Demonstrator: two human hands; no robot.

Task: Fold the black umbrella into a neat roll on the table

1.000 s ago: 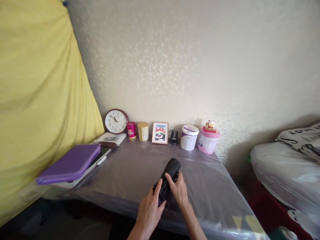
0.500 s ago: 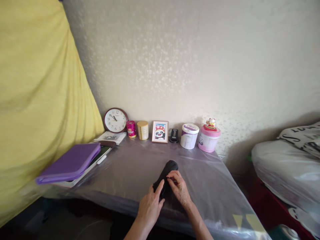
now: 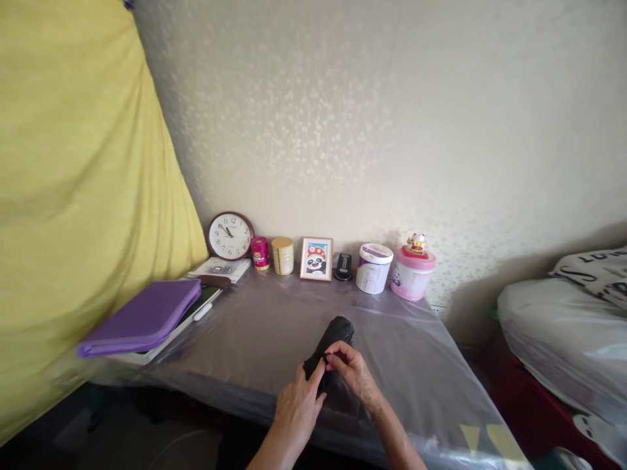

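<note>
A black folding umbrella (image 3: 340,329), rolled up in its cloth, lies slantwise near the front edge of the table, its rounded end pointing away from me. My left hand (image 3: 298,401) is closed around its near part, thumb and forefinger pressing on the cloth. From the right, my right hand (image 3: 353,372) pinches a small bit at the umbrella's side between thumb and forefinger. Just what that bit is, a strap or a fold, is hidden by the fingertips.
Along the wall stand a clock (image 3: 230,236), a pink can (image 3: 260,253), a yellow tin (image 3: 283,255), a panda picture (image 3: 316,260), a black device (image 3: 343,267) and two tubs. A purple folder (image 3: 142,316) lies on the left. Plastic film covers the table (image 3: 255,339).
My right fingertips have come down the umbrella's side, closer to my left forefinger. The whole view has shifted slightly; the umbrella remains in my left hand.
</note>
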